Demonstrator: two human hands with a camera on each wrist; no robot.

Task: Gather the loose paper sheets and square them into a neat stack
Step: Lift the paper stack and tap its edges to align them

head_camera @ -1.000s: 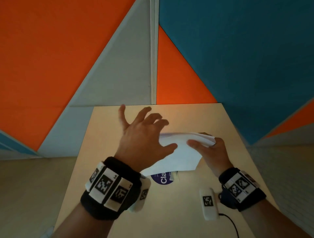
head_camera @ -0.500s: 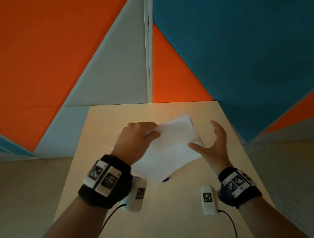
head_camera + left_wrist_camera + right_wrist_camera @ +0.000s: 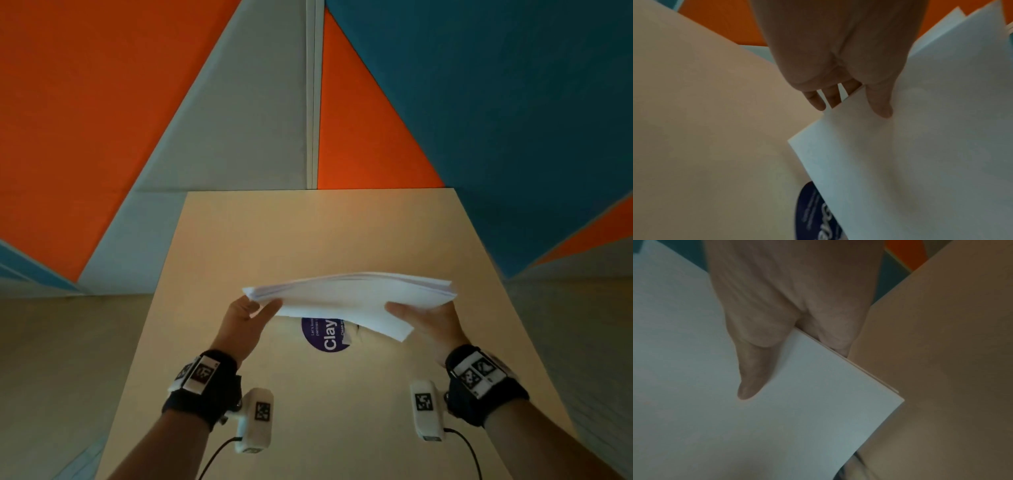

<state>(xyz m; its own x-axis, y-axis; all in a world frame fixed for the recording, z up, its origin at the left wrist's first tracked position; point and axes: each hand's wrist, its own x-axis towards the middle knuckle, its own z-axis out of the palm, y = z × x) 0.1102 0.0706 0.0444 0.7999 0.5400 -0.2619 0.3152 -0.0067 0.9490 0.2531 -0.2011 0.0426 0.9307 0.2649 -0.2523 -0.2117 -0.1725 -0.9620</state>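
Hovering above a purple round sticker (image 3: 325, 334) and partly hiding it, the paper stack (image 3: 349, 298) is held off the table (image 3: 308, 240). Left hand (image 3: 245, 320) pinches its left end, right hand (image 3: 430, 323) its right end. Wrist views show thumbs (image 3: 752, 369) on top, fingers (image 3: 816, 101) underneath; head view alone shows 2 wrist cameras, cables. Tan tabletop, orange, grey and teal wall panels.

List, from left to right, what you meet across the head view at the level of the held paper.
Left hand gripping the left end → white stack of paper sheets held above the beige wooden table → right hand gripping the right end.
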